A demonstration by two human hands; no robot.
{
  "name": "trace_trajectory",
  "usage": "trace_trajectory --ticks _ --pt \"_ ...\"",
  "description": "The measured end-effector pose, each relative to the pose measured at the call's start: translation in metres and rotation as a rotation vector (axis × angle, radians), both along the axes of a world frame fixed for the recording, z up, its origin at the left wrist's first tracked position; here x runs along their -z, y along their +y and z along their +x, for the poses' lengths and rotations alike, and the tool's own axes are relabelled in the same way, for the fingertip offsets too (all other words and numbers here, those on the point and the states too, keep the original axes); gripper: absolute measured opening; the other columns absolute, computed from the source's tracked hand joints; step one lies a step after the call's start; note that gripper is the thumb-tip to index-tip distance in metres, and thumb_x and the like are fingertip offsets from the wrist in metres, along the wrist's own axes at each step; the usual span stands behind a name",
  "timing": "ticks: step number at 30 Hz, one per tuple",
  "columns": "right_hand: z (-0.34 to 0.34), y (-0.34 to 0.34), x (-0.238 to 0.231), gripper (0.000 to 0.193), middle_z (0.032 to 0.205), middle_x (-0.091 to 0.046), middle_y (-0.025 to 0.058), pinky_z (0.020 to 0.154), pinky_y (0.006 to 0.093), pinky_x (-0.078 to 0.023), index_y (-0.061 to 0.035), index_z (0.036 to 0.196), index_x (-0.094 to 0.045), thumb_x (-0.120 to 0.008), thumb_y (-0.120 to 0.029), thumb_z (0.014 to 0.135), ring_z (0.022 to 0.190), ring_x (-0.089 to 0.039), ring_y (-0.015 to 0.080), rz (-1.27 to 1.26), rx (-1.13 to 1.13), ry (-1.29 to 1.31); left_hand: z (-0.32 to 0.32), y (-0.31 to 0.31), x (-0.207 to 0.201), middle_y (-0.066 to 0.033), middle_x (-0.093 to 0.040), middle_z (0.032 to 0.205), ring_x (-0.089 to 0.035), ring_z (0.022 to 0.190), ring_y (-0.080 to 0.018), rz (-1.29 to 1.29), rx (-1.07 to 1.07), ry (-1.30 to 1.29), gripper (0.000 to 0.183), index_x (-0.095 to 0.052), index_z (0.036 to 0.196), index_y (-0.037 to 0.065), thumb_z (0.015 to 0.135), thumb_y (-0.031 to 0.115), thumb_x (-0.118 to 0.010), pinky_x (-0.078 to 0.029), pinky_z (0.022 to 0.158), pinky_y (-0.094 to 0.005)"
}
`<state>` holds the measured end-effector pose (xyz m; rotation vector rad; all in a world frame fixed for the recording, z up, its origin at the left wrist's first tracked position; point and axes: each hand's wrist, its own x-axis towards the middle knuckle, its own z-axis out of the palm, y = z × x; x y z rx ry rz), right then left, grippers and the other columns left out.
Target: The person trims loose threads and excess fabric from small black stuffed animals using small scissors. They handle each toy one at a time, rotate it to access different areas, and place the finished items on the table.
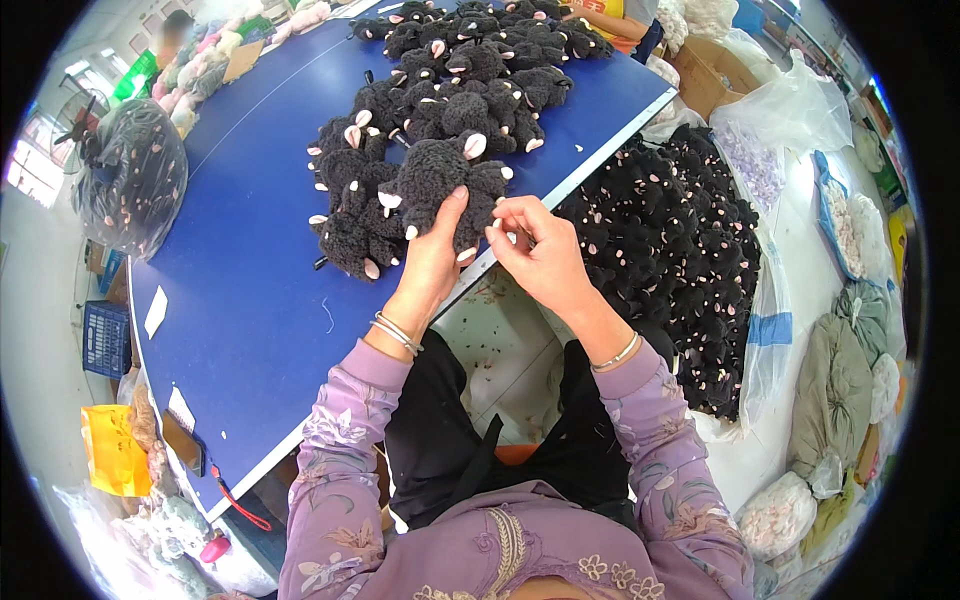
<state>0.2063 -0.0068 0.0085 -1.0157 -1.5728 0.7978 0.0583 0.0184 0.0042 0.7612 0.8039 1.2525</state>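
A black fuzzy plush toy (437,172) with pale pink ears and small light paw tips is in my left hand (430,255), over the table's near edge. My left thumb lies across the toy's front and the other fingers go behind it, out of sight. Close by on the right, my right hand (540,252) has thumb and fingertips drawn together at the toy's side, beside a light paw tip. Whatever the right fingertips pinch is too small to make out. Behind the held toy lies a heap of similar black plush toys (478,105).
The blue table (260,290) carries a phone (184,443) with a red strap near its left corner. A large open bag of black plush pieces (670,260) stands at my right. Left are a stuffed clear bag (135,180) and a blue crate (106,338). Another person's arm (605,20) shows beyond the heap.
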Motion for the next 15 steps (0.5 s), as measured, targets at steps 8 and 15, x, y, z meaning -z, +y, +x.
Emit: trace_trajectory --ticks 8,15 --pt "0.026 0.014 -0.025 0.003 0.073 -0.06 0.001 0.05 0.0186 -0.039 -0.0031 0.087 -0.057 -0.06 -0.005 0.088 0.056 -0.048 0.0026 -0.009 0.335 0.44 -0.009 0.003 -0.003 -0.0016 -0.061 0.073 -0.05 0.051 -0.0071 0.255 0.101 0.089 0.024 -0.059 0.106 0.006 0.096 0.028 -0.056 -0.036 0.043 -0.02" --pt "0.103 0.045 -0.006 0.021 0.102 -0.066 0.011 0.038 0.02 -0.024 -0.0003 0.099 -0.062 -0.054 -0.018 0.091 0.045 -0.038 0.0046 -0.163 0.282 0.687 -0.036 0.025 -0.005 -0.0011 -0.059 0.07 -0.048 0.053 -0.0067 0.336 -0.297 0.167 0.024 -0.06 0.098 0.008 0.098 0.028 -0.049 -0.033 0.047 -0.0195"
